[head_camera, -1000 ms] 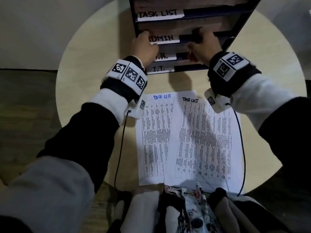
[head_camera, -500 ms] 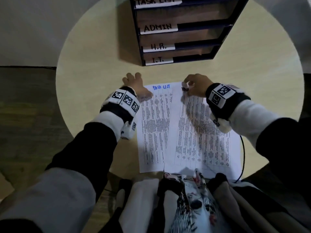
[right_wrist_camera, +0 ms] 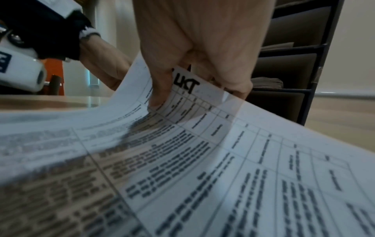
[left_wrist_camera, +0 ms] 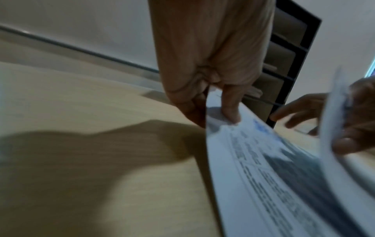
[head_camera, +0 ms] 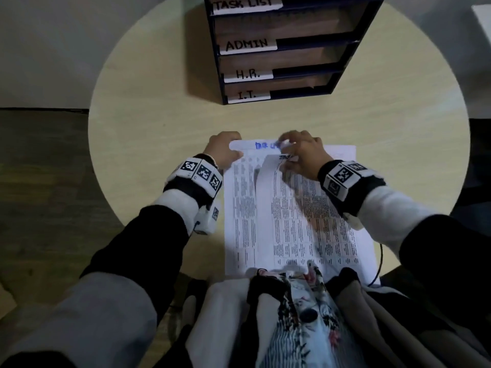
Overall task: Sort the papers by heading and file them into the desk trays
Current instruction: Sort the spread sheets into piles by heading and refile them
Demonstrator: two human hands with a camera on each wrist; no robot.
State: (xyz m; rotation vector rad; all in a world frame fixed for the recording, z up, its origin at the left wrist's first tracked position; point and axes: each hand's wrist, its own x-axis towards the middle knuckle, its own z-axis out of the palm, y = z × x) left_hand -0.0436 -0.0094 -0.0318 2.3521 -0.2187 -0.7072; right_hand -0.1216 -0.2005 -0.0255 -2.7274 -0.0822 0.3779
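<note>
Two printed sheets lie overlapped on the round table (head_camera: 148, 123). The left sheet (head_camera: 240, 208) has a blue "TASK LIST" heading, and my left hand (head_camera: 230, 149) pinches its far left corner (left_wrist_camera: 215, 118) between thumb and fingers. The right sheet (head_camera: 305, 224), headed in black, lies on top. My right hand (head_camera: 291, 148) pinches that sheet's far edge (right_wrist_camera: 194, 89) and curls it up off the table. The dark stack of trays (head_camera: 345, 57) stands beyond, labelled TASK LIST, ADMIN, H.R. and I.T. from the top down.
The table's near edge runs under the sheets' lower ends, where my lap and patterned clothing (head_camera: 305, 314) sit. A black cable (head_camera: 380, 261) hangs at the right. Bare tabletop lies between the sheets and the trays. Dark floor (head_camera: 39, 168) lies to the left.
Both hands came back from the ADMIN tray to the sheets' far edges. The left hand now pinches the blue-headed sheet, and the right hand has lifted the black-headed sheet's edge.
</note>
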